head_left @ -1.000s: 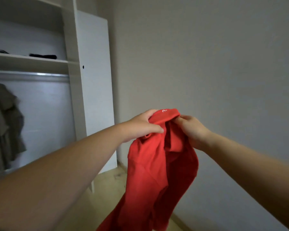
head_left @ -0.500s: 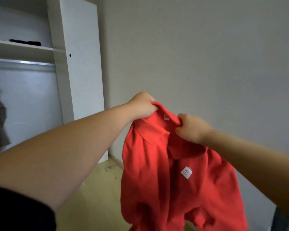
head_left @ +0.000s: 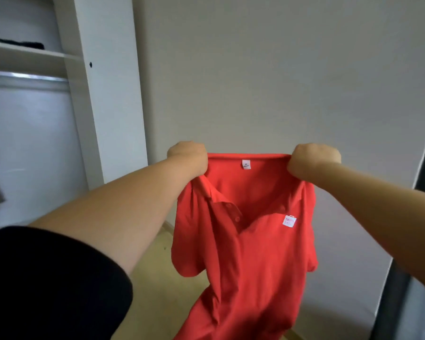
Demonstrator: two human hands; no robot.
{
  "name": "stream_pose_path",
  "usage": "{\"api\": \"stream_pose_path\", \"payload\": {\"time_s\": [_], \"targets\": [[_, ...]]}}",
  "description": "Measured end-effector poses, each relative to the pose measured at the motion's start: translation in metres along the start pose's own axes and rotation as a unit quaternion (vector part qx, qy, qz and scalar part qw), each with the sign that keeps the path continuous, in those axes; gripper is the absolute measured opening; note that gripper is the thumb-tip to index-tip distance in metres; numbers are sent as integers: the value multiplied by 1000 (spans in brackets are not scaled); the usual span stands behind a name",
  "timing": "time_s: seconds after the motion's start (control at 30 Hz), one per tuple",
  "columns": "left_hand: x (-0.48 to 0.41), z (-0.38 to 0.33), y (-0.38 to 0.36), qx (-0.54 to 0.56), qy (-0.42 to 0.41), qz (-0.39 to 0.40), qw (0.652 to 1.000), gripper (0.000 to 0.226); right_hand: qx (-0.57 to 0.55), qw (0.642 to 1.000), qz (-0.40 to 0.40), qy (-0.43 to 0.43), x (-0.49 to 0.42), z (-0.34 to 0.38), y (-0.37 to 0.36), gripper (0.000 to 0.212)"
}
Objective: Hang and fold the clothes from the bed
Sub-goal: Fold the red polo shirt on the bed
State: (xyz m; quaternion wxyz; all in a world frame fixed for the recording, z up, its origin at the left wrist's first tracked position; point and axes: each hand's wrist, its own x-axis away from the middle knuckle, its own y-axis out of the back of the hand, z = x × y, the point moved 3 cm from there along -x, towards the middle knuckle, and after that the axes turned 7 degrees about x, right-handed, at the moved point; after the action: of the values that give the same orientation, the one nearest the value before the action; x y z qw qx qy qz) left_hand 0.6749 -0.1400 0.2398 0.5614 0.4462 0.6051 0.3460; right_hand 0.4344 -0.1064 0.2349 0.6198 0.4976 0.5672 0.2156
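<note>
While left hand (head_left: 188, 155) and right hand (head_left: 314, 158) grip the red shirt (head_left: 250, 253), dark item (head_left: 20, 43) on wardrobe shelf (head_left: 22, 56)

Soft, even indoor light fills the room, rather dim, with no hard shadows; the grey wall (head_left: 280, 69) looks flat and slightly murky. A pale streak of glare runs along the metal rail (head_left: 27, 77) in the wardrobe (head_left: 108, 94), whose upright leans and bows (wide-angle distortion, strongest at the edges). The red shirt (head_left: 250, 241) smears into blur at its lower hem, and the black sleeve (head_left: 47, 285) nearest the lens is a featureless dark mass.
</note>
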Motion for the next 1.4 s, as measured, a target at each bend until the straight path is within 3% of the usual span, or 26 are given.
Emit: {"api": "stream_pose_path", "payload": {"time_s": [0.1, 0.17, 0.27, 0.3, 0.37, 0.43, 0.5, 0.57, 0.6, 0.63, 0.7, 0.77, 0.83, 0.87, 0.97, 1.03, 1.07, 1.17, 1.23, 1.4], "targets": [[-3, -4, -1, 110, 76, 171, 976, 31, -153, 982, 101, -38, -5, -4, 0, 21], [-7, -8, -4, 312, 122, 192, 923, 36, -284, 942, 160, -78, -5, -4, 0, 29], [-14, -12, -2, 540, 151, 79, 825, 23, -496, 836, 172, -160, -5, -7, -5, 32], [-19, -14, -1, 586, 138, 19, 798, 28, -545, 807, 140, -181, -8, -8, -4, 32], [-23, -18, 8, 617, 77, -106, 776, 65, -580, 787, -3, -208, -14, -11, 4, 27], [-27, -25, 18, 587, 13, -174, 790, 79, -536, 800, -163, -214, -15, -18, 16, 26], [-29, -27, 20, 555, 14, -123, 823, 61, -485, 831, -193, -193, -18, -20, 22, 28], [-23, -27, 11, 508, 67, 65, 856, 33, -434, 886, -37, -157, -23, -19, 17, 26], [-16, -25, 6, 483, 83, 146, 860, 32, -423, 893, 75, -137, -22, -19, 11, 26], [-12, -21, 1, 463, 92, 191, 861, 35, -416, 886, 164, -123, -17, -19, 5, 28], [-6, -16, -10, 458, 114, 190, 861, 32, -416, 877, 205, -124, -13, -22, -8, 36], [-6, -20, -24, 534, 131, 120, 826, 29, -423, 885, 132, -144, -14, -21, -18, 38], [-5, -29, -35, 654, 130, 62, 743, 35, -441, 878, 63, -175, -15, -21, -26, 32], [-3, -33, -42, 682, 133, 75, 715, 34, -459, 865, 85, -185, -10, -18, -31, 33], [13, -37, -62, 617, 144, 255, 730, 41, -514, 798, 246, -195, 5, -13, -52, 39], [21, -37, -77, 582, 130, 348, 723, 50, -539, 784, 215, -222, 7, -19, -60, 36], [21, -39, -82, 591, 126, 339, 721, 48, -544, 790, 157, -237, 6, -23, -63, 32], [11, -50, -91, 638, 98, 160, 747, 26, -500, 827, -20, -256, 13, -29, -66, 30], [9, -56, -95, 656, 89, 101, 742, 27, -485, 839, -54, -241, 18, -28, -66, 31], [15, -77, -93, 686, 81, 68, 720, 41, -497, 831, -92, -232, 17, -36, -60, 33]]}}
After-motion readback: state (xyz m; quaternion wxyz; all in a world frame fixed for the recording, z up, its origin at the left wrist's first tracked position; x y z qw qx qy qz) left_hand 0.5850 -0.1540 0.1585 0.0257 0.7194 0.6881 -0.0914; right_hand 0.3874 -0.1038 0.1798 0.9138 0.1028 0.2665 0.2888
